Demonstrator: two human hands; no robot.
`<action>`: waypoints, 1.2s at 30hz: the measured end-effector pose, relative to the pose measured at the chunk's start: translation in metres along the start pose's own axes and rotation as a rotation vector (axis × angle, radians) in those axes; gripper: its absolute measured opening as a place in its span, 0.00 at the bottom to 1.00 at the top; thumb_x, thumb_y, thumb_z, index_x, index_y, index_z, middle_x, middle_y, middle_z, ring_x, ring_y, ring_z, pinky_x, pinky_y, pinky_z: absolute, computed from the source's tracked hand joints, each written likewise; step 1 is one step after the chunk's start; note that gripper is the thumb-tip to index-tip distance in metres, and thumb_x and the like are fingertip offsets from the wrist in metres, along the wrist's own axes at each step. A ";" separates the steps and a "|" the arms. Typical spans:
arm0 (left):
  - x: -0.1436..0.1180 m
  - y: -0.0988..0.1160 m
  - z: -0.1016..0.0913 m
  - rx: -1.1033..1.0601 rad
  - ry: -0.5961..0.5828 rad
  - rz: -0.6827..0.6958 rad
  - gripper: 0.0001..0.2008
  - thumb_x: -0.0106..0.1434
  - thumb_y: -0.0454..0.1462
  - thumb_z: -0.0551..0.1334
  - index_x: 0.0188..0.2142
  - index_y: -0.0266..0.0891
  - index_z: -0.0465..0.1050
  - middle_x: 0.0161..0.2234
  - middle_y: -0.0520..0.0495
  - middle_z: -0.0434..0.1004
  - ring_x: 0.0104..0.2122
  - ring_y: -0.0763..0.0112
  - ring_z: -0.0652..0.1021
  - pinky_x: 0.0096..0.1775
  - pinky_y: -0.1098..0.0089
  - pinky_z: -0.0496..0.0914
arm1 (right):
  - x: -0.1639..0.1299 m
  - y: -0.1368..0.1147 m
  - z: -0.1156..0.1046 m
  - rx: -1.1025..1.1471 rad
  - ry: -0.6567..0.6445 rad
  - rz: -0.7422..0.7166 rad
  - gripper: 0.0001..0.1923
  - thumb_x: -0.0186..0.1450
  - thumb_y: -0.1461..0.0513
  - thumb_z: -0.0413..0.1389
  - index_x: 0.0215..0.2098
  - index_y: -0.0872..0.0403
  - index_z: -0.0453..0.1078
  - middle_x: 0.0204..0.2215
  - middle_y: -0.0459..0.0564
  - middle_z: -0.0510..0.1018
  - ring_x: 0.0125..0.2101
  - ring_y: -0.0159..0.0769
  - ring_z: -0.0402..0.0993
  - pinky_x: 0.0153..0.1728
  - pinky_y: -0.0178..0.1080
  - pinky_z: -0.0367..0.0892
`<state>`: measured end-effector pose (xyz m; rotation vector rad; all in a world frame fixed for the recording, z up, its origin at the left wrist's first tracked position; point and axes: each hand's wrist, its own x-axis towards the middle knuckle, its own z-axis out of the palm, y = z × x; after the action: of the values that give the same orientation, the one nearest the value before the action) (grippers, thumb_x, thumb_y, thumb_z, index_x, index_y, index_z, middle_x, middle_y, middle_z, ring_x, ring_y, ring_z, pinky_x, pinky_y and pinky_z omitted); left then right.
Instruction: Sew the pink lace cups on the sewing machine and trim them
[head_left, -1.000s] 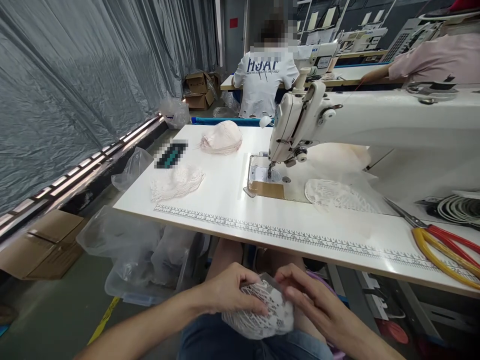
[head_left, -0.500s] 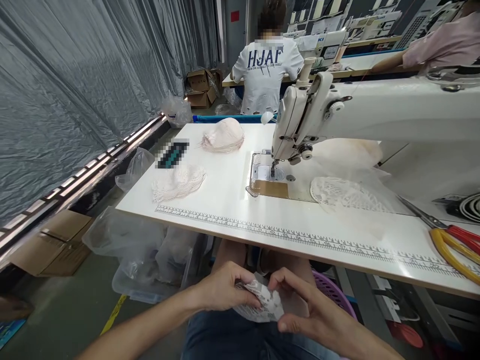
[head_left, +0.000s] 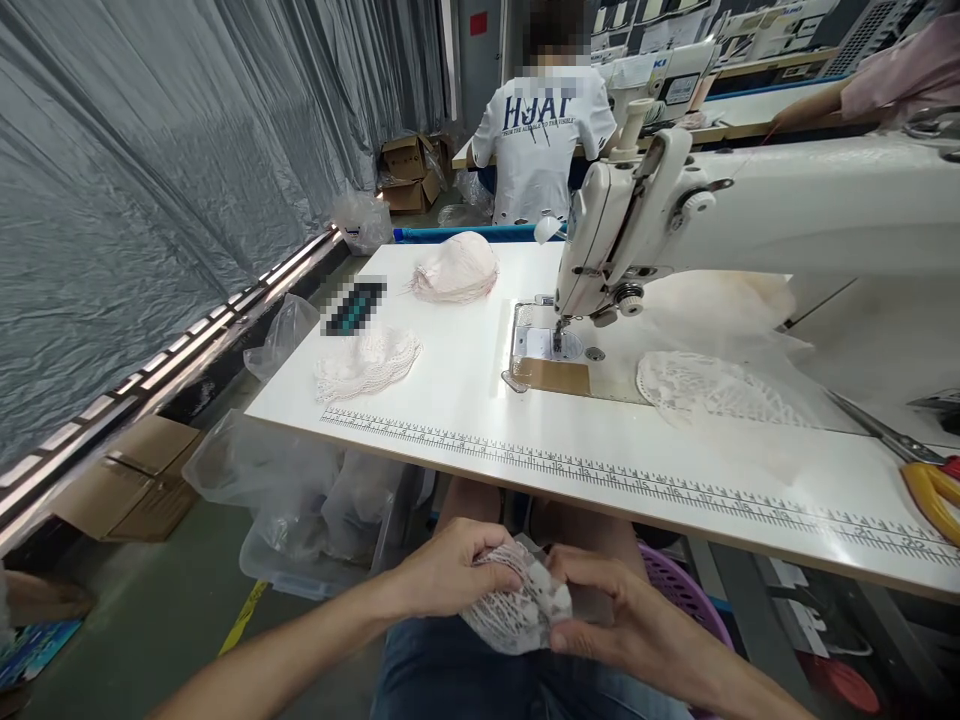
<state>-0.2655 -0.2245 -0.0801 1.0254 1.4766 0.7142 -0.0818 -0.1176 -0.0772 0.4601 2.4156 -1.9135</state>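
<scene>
Over my lap, below the table's front edge, I hold a piece of white lace fabric (head_left: 511, 612). My left hand (head_left: 459, 572) pinches its left side between thumb and fingers. On the right side, my right hand (head_left: 600, 605) grips the edge, thumb below and fingers above. The lace is curved and partly folded, with sheer material at its upper edge. Above my hands stands the white sewing machine (head_left: 750, 215), its presser foot over the needle plate (head_left: 544, 343). Another lace piece (head_left: 712, 388) lies to the right of the plate.
On the white table (head_left: 450, 400) lie a lace stack (head_left: 367, 362), a pale pink fabric stack (head_left: 456, 268) and yellow-handled scissors (head_left: 930, 490) at right. Beneath are a plastic bin (head_left: 300, 570) and a purple basket (head_left: 686, 600). A co-worker (head_left: 544, 140) sits ahead.
The lace has turned and spread, showing more of its patterned face. My right fingers have closed onto its right edge. The whole view has shifted slightly.
</scene>
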 end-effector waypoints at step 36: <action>0.008 0.040 -0.021 0.105 0.214 0.157 0.08 0.57 0.38 0.62 0.29 0.35 0.76 0.21 0.53 0.71 0.22 0.79 0.66 0.24 0.79 0.57 | 0.010 -0.021 -0.029 -0.027 0.277 0.097 0.14 0.64 0.52 0.49 0.29 0.53 0.66 0.21 0.43 0.66 0.24 0.31 0.59 0.24 0.32 0.55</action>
<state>-0.2782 -0.1978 -0.0452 1.1840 1.6443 0.8877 -0.0913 -0.0917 -0.0525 0.8778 2.5199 -1.8851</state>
